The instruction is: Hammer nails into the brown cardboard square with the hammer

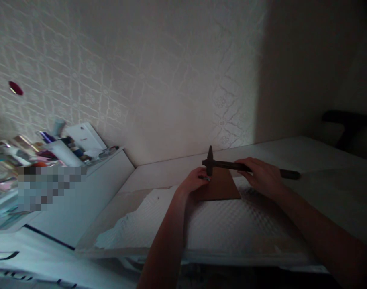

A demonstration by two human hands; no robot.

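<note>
My right hand [263,176] is closed round the handle of a dark hammer [228,165]. The hammer lies nearly level, its head just above and beside my left fingers; contact cannot be made out. Under it is a flat brown board [221,189] resting on a white quilted-looking sheet [159,212]. My left hand [191,182] is at the board's left side, fingers pinched together. A small dark piece with a shiny end [204,178] shows at these fingertips; its kind is too small and dim to tell.
The sheet covers part of a pale table [316,160] that meets a patterned wall [171,80]. To the left stands a white cabinet [102,196] crowded with bottles, tubes and a white box [85,138]. A dark armrest-like shape [349,118] shows at right.
</note>
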